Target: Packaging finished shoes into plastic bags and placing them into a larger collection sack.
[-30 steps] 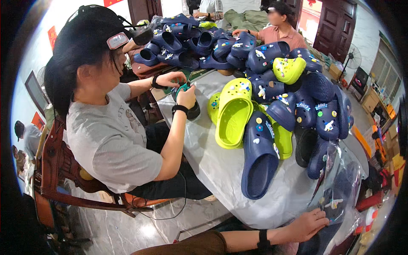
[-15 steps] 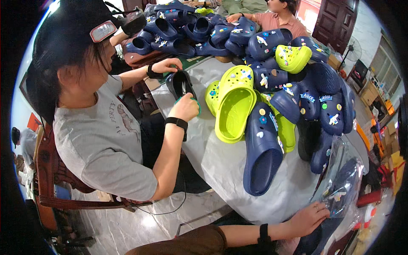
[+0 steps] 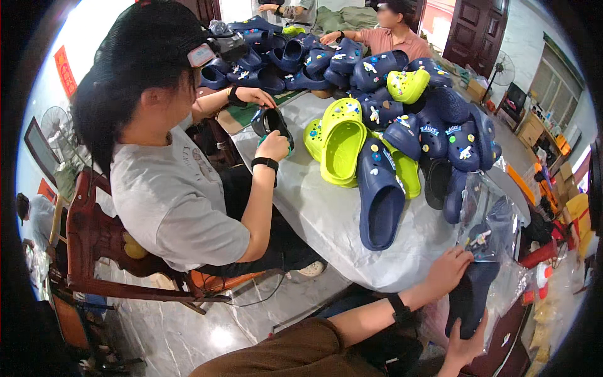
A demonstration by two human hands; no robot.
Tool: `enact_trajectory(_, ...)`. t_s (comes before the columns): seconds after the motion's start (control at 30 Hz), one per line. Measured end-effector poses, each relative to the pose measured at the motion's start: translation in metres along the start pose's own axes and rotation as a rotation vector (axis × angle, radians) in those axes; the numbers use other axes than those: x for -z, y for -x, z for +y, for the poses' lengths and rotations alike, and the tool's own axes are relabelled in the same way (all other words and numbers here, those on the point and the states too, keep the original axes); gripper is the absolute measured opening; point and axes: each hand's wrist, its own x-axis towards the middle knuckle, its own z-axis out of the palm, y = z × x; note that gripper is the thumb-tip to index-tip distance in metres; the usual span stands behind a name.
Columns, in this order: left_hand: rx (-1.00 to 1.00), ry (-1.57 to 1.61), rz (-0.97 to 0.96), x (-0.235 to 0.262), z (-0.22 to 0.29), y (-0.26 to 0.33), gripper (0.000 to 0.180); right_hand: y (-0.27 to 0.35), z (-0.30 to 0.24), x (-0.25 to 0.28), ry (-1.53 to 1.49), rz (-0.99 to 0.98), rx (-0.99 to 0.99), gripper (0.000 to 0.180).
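Note:
At the lower right, a navy clog (image 3: 472, 295) sits partly inside a clear plastic bag (image 3: 490, 213). The bag covers its upper end, where charms show through the film. My left hand (image 3: 451, 270) pinches the bag's edge at the clog's side, fingertips pressed together. Closer to me, my right hand (image 3: 468, 342) grips the clog's lower end from below; part of that hand is cut off by the frame's edge.
A pile of navy clogs (image 3: 380, 207) and lime clogs (image 3: 343, 147) covers the table (image 3: 314, 220). At left a seated co-worker (image 3: 182, 195) handles a black clog (image 3: 270, 122); another person (image 3: 399, 38) is across. Boxes and bags crowd the right.
The view has shifted, so the table appears higher. The navy clog in the bag has been raised and shows more. My right hand has come into view, holding its lower end.

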Motion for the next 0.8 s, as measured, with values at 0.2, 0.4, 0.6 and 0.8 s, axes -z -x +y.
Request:
enact_trajectory(0.2, -0.032, -0.122, -0.034, 0.006, 0.000, 0.007, 0.012, 0.009, -0.003, 0.002, -0.002, 0.077, 0.110, 0.063)
enact_trajectory(0.4, -0.091, -0.114, -0.162, 0.018, 0.000, 0.008, 0.015, 0.013, -0.032, 0.024, -0.011, -0.062, -0.069, 0.062)
enact_trajectory(0.6, -0.147, -0.128, -0.208, 0.017, 0.004, 0.003, 0.015, 0.015, -0.027, 0.024, -0.070, -0.024, -0.055, 0.060)
enact_trajectory(0.8, -0.270, -0.151, -0.308, 0.013, 0.005, -0.010, 0.019, 0.016, 0.042, -0.019, -0.279, 0.015, 0.023, 0.070)
